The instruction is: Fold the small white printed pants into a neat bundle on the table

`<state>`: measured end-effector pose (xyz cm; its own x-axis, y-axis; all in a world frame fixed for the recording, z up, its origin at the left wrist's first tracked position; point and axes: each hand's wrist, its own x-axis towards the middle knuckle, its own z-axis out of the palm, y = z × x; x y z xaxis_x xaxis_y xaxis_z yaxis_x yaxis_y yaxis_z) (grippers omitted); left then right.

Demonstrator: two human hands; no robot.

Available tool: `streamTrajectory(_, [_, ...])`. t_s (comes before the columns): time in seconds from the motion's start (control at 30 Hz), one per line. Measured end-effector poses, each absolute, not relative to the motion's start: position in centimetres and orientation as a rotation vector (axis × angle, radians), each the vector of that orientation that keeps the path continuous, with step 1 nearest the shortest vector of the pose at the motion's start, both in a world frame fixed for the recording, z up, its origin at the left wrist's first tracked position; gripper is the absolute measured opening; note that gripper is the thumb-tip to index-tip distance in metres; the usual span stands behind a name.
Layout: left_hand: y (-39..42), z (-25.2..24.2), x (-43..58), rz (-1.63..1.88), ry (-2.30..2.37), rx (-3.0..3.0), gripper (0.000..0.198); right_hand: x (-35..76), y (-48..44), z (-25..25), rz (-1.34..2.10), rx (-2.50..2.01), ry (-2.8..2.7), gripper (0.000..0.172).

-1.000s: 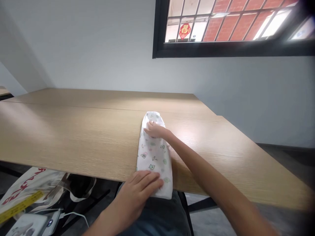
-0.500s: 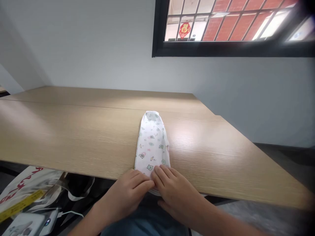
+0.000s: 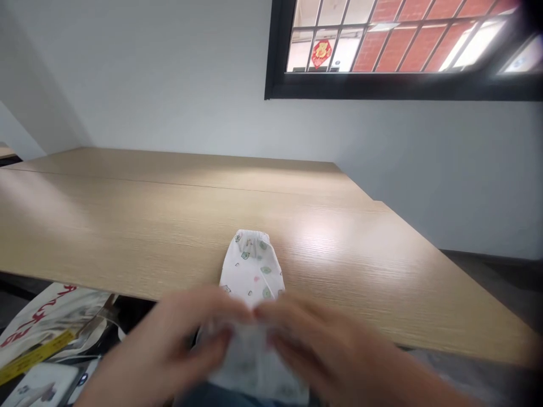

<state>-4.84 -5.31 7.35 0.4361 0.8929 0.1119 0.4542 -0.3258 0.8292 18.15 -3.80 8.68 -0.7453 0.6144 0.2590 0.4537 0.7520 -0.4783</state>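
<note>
A folded white pair of baby pants (image 3: 251, 265), printed with small green and pink cartoon figures, lies partly on the table. Its gathered elastic end points away from me, while the near part hangs over the front edge towards my lap. My left hand (image 3: 186, 333) and my right hand (image 3: 314, 339) are close together at the table edge, both smeared by motion. Fingers and thumbs of both pinch the cloth around its middle, fingertips almost meeting. The exact grip of the fingertips is blurred.
The wooden table (image 3: 148, 226) reaches to a grey wall (image 3: 190, 73) with a dark-framed barred window (image 3: 373, 85). Below the left front edge are a white bag with red lettering (image 3: 38, 316), a yellow strip (image 3: 38, 356) and a white box (image 3: 42, 384).
The pants have been drawn towards me, so their far end lies nearer the front edge and more cloth hangs below it. Both hands have lifted slightly and come closer to me.
</note>
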Motion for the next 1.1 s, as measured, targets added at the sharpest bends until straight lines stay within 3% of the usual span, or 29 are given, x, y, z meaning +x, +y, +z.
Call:
streamTrajectory(0.17, [6.6,8.8,-3.8,0.704,1.256,1.974,0.024,16.3,7.6,9.0,0.534,-1.013,-2.367,0.024])
streamTrajectory(0.37, [13.1,3.8,-3.4,0.516,1.378,2.018,0.029,15.6,14.4,4.6,0.61,-1.38,-2.556,0.033])
streamTrajectory(0.5, [11.3,3.4,-3.5,0.657,1.481,2.065,0.04,16.2,12.9,4.4,0.338,-1.397,-2.472,0.033])
streamTrajectory(0.6, [8.6,4.6,-2.9,0.705,1.378,2.127,0.046,16.3,9.5,4.7,0.178,-1.087,-2.518,0.033])
streamTrajectory(0.77, [7.6,3.7,-0.5,0.305,0.926,2.32,0.038,15.4,2.6,2.1,0.246,-0.706,-2.766,0.036])
streamTrajectory(0.87, [10.6,2.1,1.0,0.238,0.936,2.418,0.035,14.8,-0.1,0.2,0.164,-0.787,-2.774,0.051])
streamTrajectory(1.1, [16.9,1.8,2.8,0.014,1.066,2.384,0.044,14.4,-2.1,-0.7,0.049,-0.904,-2.762,0.051])
